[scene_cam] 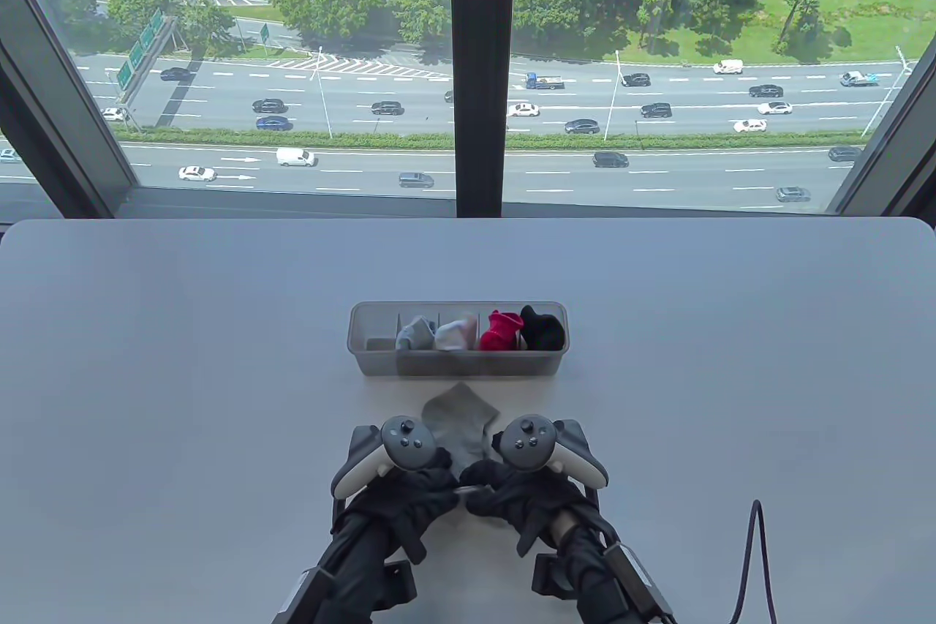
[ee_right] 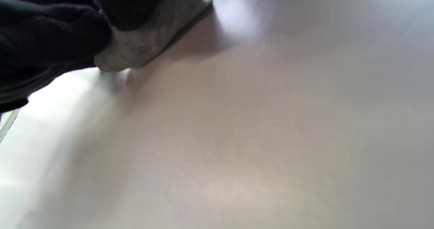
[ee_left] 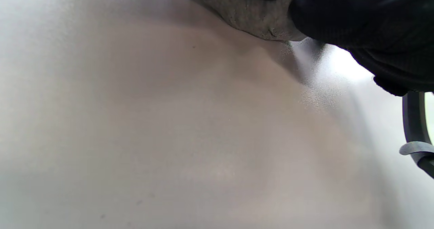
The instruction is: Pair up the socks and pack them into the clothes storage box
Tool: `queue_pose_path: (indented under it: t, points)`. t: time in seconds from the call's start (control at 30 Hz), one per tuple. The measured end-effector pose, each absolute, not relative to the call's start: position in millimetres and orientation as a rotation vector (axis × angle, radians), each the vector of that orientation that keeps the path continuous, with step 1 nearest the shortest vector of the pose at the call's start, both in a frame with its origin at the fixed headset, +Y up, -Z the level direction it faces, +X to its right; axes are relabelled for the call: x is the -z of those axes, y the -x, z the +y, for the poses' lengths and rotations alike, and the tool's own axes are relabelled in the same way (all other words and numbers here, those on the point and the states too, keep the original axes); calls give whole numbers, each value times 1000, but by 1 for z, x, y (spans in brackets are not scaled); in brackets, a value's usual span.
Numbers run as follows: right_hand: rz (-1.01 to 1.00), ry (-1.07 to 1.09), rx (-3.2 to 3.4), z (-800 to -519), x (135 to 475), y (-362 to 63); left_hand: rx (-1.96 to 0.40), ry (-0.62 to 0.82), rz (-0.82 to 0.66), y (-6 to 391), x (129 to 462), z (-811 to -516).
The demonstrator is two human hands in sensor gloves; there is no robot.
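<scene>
Both black-gloved hands are reaching in from the near edge of the pale grey counter [scene_cam: 183, 375], held close together with the knuckles almost meeting. The left hand [scene_cam: 420, 496] is sitting just left of centre, its grey tracker on its back; the right hand [scene_cam: 512, 492] is mirroring it on the other side. Each hand's fingers are curling onto the near end of the flat light grey knitted sock [scene_cam: 461, 423], pinching the fabric. In the left wrist view, a gloved finger is pressing into the sock's [ee_left: 251, 15] bunched edge at the top of the frame; in the right wrist view the right hand's fingers [ee_right: 51, 35] are clamping the sock's [ee_right: 149, 42] corner just above the counter surface.

The sock is lying flat on the counter, its far end pointing toward the box and fanning slightly, its near end disappearing under the two hands. Whether it is one sock or a stacked pair cannot be told.

The translucent grey rectangular plastic storage box [scene_cam: 458, 363] is standing just beyond the sock, near it but apart. Its divided compartments are holding, left to right, a blue-grey sock bundle [scene_cam: 415, 333], a white sock bundle [scene_cam: 455, 335], a red sock bundle [scene_cam: 501, 331] and a black sock bundle [scene_cam: 542, 330]; the leftmost compartment is showing bare floor.
</scene>
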State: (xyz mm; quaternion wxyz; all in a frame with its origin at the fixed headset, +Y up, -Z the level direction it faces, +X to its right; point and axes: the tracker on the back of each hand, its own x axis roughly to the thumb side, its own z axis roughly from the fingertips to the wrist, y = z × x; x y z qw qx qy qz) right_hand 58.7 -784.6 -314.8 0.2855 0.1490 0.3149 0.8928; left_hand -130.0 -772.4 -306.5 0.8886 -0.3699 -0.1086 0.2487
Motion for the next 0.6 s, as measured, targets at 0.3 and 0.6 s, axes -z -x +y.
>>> queue_pose_path:
  t: [0.3,0.6]
  points:
    - [833,-331,-2316,-786,316,-59,-457,660,-220,123,304,-768]
    - [805,-269,-2268,-785,317,-60,-452,723,-250,115,300,-772]
